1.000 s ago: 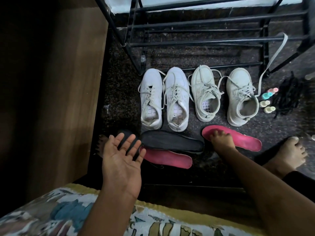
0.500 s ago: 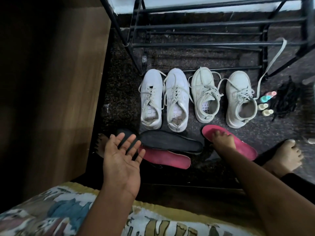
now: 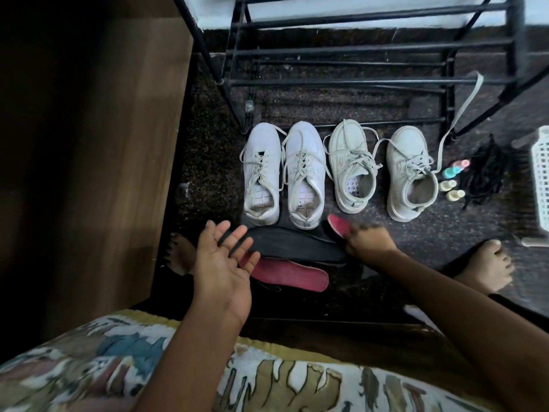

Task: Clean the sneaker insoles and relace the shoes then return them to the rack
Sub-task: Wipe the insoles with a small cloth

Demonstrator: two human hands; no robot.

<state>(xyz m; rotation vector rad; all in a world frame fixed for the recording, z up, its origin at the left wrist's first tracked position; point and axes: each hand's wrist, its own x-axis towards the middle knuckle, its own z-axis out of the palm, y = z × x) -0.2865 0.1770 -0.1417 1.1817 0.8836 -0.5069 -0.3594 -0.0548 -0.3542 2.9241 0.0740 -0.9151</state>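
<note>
Nearest, a printed bedspread point(image 3: 118, 367) with a soft, crumpled weave fills the lower edge, and both bare forearms reach out over it to the dark speckled floor point(image 3: 208, 162). The left grip point(image 3: 222, 263) hangs palm up with its fingers spread and holds nothing, just over the heel end of a black insole point(image 3: 297, 245), a flat, matte foam tongue that lies across a second pink insole point(image 3: 291, 273). Because these two overlap, a careless sweep could drag both and muddle which shoe each belongs to. The right grip point(image 3: 367, 240), blurred, is closed on one end of the pink insole point(image 3: 338, 226), whose rounded tip sticks out above the black one. It looks thin and floppy, so held by one end it may droop, slip or smear dirt on its neighbours. Beyond stand two white sneakers point(image 3: 261, 173) with smooth, quilted uppers and, beside them, two grey-white sneakers point(image 3: 411, 176) of a duller, rougher finish, all with their insoles out. Their loose laces wander between the shoes, and one long flat lace point(image 3: 463, 108) runs up onto the rack, so lifting that shoe could snag it. Small pastel bottles point(image 3: 453, 176) and a tangle of black laces point(image 3: 481, 173) lie near the right-hand shoe and would scatter if knocked. Farthest is the black metal-bar shoe rack point(image 3: 356, 83).
</note>
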